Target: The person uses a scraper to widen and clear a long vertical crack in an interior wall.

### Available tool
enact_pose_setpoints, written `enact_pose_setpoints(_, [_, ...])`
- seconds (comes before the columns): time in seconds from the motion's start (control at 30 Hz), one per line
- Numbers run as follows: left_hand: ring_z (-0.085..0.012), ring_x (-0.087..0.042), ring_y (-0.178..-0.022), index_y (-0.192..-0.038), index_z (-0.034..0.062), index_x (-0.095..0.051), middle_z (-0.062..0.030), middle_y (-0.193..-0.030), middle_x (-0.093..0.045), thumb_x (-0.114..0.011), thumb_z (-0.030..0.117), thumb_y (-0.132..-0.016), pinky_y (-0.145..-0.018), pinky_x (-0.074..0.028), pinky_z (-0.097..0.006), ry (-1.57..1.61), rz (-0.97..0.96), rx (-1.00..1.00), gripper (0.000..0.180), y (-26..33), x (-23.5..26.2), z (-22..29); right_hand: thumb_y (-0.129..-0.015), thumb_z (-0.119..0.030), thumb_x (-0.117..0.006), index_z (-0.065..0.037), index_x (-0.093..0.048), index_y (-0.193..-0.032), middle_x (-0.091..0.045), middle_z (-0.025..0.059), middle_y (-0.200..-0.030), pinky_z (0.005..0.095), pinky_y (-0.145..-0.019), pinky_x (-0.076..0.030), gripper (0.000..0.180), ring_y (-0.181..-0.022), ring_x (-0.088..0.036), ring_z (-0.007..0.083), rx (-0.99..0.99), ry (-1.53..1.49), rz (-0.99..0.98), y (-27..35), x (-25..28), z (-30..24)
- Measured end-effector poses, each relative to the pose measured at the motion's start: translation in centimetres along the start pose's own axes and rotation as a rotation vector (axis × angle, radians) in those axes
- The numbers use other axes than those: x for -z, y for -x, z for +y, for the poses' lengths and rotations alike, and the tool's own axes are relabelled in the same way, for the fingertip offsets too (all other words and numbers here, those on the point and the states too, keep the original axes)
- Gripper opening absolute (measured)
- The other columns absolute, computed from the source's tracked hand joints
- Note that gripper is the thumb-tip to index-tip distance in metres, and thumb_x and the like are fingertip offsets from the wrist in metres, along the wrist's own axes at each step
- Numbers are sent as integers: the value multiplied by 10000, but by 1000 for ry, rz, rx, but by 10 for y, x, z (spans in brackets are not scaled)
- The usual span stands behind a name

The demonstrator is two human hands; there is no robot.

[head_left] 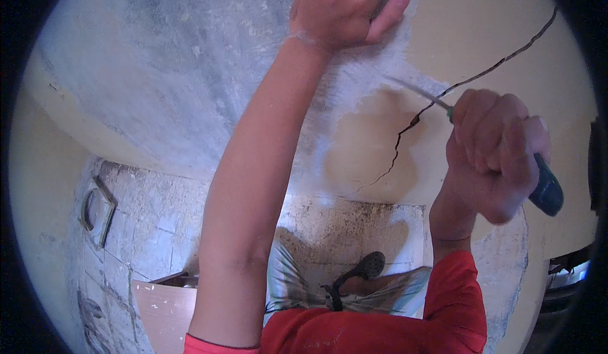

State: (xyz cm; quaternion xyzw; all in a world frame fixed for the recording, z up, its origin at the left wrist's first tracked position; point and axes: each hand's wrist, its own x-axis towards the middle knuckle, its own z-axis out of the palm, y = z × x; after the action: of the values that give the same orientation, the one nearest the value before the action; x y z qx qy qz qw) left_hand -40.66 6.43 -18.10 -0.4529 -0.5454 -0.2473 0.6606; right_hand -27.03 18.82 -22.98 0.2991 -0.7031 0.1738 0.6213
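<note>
Two bare forearms come up from a red shirt (354, 330) at the bottom of my feed, nearest the lens. Right hand (497, 148): fist closed around a thin-bladed tool (425, 95), dark handle end poking out below the palm, blade aimed up and left. Blade passes in front of the crack; I cannot tell from here if its tip touches the wall (487, 21). Left hand (345, 12): laid against the wall, back toward me, thumb out to the right; fingers run off the top edge, so I can't tell if they're spread or pressed together. Behind the tool, a dark jagged crack (416, 120) crosses yellowish paint, from upper right down to lower left. Grey scraped patch (190, 56) fills most of the wall's left side, ragged paint edge by the left hand. Lower down I get light patterned trousers (288, 271), one dark perforated shoe (373, 264), a pinkish board (168, 309), then stained floor (168, 221) with an angular frame (109, 218), round opening, at far left.
</note>
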Motion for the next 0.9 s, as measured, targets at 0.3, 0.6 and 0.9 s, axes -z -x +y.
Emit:
enact_pose_setpoints(0.3, [-324, -500, -1246, -1258, -33, -519, -194, -1293, -554, -564, 256, -843, -1042, -385, -432, 29, 9, 22, 507, 0, 2, 1, -809, -42, -656, -81, -625, -842, -602, 6, -767, 226, -629, -447, 59, -668, -562, 96, 79, 225, -258, 2, -3, 4])
enact_pose_setpoints(0.6, [-328, -496, -1249, -1256, -33, -522, -196, -1297, -548, -565, 260, -844, -1048, -380, -428, 42, 85, -7, 508, 0, -4, -8, -884, -55, -527, -84, -611, -930, -626, 27, -829, 289, -635, -498, 100, -738, -623, 188, -93, -1033, -298, -11, 29, 4])
enact_pose_setpoints(0.9, [-330, -483, -1258, -1245, -38, -526, -203, -1292, -547, -569, 258, -847, -1057, -371, -429, 48, 36, 15, 498, 4, 2, -4, -762, -83, -679, -96, -580, -760, -592, 25, -778, 330, -665, -453, 100, -754, -593, 169, -256, 121, -209, 7, 11, -29])
